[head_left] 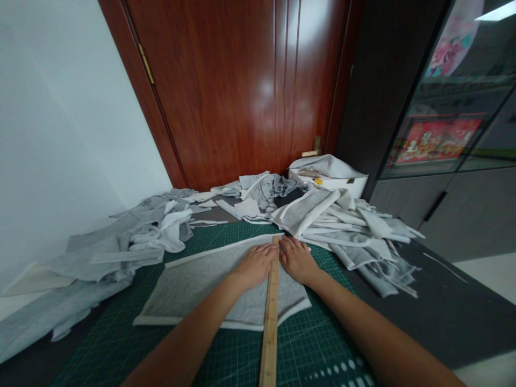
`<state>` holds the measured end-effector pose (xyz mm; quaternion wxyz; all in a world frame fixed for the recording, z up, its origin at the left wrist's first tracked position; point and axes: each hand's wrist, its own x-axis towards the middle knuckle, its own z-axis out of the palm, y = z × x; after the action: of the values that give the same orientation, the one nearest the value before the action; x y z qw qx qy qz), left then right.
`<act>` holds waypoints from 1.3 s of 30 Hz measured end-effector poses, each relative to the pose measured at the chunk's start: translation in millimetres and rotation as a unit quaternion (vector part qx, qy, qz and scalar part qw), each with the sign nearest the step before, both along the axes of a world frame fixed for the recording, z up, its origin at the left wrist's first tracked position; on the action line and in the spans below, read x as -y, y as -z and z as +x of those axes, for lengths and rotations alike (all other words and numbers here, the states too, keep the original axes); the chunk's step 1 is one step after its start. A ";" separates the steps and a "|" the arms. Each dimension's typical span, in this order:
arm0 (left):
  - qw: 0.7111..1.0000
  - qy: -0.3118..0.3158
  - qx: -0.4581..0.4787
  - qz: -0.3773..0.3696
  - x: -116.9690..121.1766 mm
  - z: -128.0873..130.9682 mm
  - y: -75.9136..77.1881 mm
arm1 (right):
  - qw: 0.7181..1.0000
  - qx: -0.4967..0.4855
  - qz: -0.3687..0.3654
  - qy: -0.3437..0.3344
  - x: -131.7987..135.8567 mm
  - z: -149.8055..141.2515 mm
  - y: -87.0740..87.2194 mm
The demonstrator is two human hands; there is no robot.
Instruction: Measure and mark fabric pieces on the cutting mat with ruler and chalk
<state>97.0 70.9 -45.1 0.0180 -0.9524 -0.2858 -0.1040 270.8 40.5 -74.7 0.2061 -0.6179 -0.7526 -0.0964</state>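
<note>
A grey fabric piece (201,285) with pale folded-looking edges lies flat on a green cutting mat (322,322). Across it, running away from me, is a long wooden ruler (272,301). My left hand (256,263) rests on the cloth left of the ruler, fingers stretched out and their tips at its edge near the far end. Just right of the ruler, my right hand (297,259) lies palm down with its fingers extended over the cloth's far edge. No tool shows in either hand, though the undersides of the fingers are hidden.
Heaped grey and white fabric (149,231) lies along the left wall. Another pile of cloth strips (363,231) stands on the right, with a white box (352,185) behind it. A brown wooden door (226,97) and a dark cabinet (475,215) border the table.
</note>
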 end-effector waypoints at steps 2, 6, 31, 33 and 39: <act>1.000 0.008 0.013 0.001 -6.6 2.9 -0.2 | 1.000 -0.003 0.001 -0.001 0.4 -0.4 -1.0; 1.000 0.001 0.017 0.013 -12.1 6.3 1.3 | 1.000 -0.006 0.002 -0.002 1.0 -0.3 -1.9; 0.998 -0.064 -0.021 0.013 -7.0 16.2 -4.8 | 1.000 0.004 -0.016 0.012 1.4 -1.7 -4.1; 0.998 -0.059 -0.013 0.010 -7.4 17.8 -3.2 | 1.000 0.001 -0.018 0.012 1.4 -1.5 -4.2; 0.999 -0.044 0.009 0.011 -6.0 21.6 0.0 | 1.000 -0.002 -0.026 0.010 1.8 -0.8 -4.9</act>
<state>118.6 77.0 -45.1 0.0305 -0.9376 -0.3268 -0.1147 270.0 38.7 -69.8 0.1906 -0.6307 -0.7482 -0.0775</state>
